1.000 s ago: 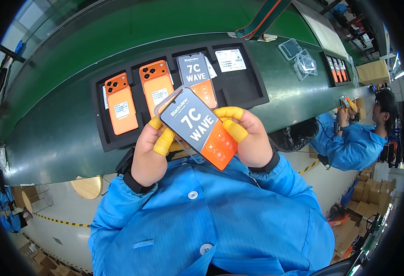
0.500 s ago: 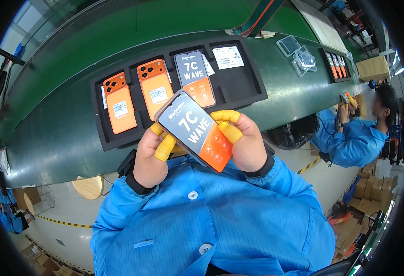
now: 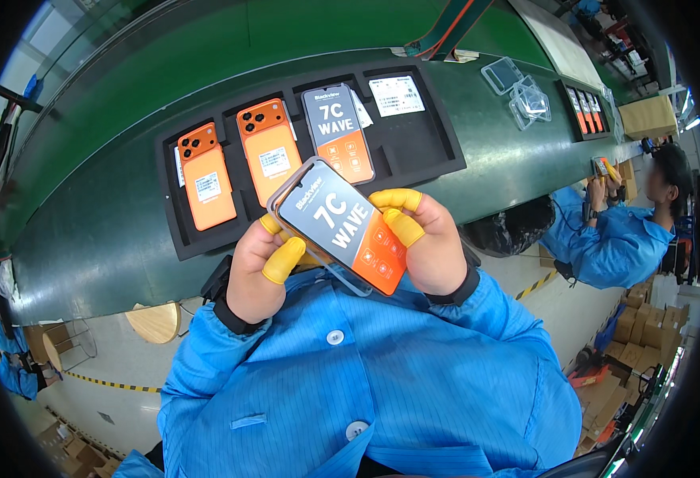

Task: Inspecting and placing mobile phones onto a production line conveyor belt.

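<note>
Phone (image 3: 340, 225) clamped between both hands (image 3: 258, 275); black tray (image 3: 433, 147) behind holds three more phones (image 3: 268, 158).

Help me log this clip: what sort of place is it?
Probably a phone assembly or packing line: a green conveyor belt carries a black tray of orange phones, and a co-worker in a blue work coat sits alongside.

Bright, even light; rim bends (perhaps slightly blurred).
</note>
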The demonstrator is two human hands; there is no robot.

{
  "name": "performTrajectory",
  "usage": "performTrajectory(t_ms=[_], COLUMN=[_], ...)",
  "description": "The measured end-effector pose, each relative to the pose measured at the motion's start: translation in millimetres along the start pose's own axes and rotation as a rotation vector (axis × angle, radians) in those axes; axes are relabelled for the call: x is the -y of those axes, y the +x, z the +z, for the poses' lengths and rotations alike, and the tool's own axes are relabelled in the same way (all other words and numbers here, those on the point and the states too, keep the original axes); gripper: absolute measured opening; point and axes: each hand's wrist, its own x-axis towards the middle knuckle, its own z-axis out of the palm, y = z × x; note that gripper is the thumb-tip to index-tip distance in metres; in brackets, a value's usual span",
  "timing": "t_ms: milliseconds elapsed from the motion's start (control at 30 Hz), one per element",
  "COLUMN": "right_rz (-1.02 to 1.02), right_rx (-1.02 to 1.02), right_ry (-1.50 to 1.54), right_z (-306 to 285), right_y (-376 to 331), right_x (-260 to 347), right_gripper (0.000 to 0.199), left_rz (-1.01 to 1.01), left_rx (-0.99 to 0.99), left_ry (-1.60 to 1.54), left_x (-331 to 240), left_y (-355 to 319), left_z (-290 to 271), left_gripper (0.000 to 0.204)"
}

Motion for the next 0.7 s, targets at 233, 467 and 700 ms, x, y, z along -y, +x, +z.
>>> performTrajectory(t_ms=[233,467,700], right_rz=[-0.004,-0.034,-0.089], right_rx=[-0.031,-0.087,-0.067], right_ry=[-0.055,-0.091,-0.187], right_z=[0.1,4.5,6.0], right_y=[-1.2,-4.3,-4.5], right_x=[-7.4,-11.3,-16.6], right_gripper=[0.022,0.023,0.024], left_rz=[0.009,-0.082,-0.041], left_rx=[-0.089,-0.139,-0.152], left_ry=[0.091,-0.025,0.057], left_x=[4.1,-1.1,0.5], left_y=[2.7,2.8,5.1], left_z=[1.9,15.0,20.4], left_gripper=[0.029,0.026,0.027])
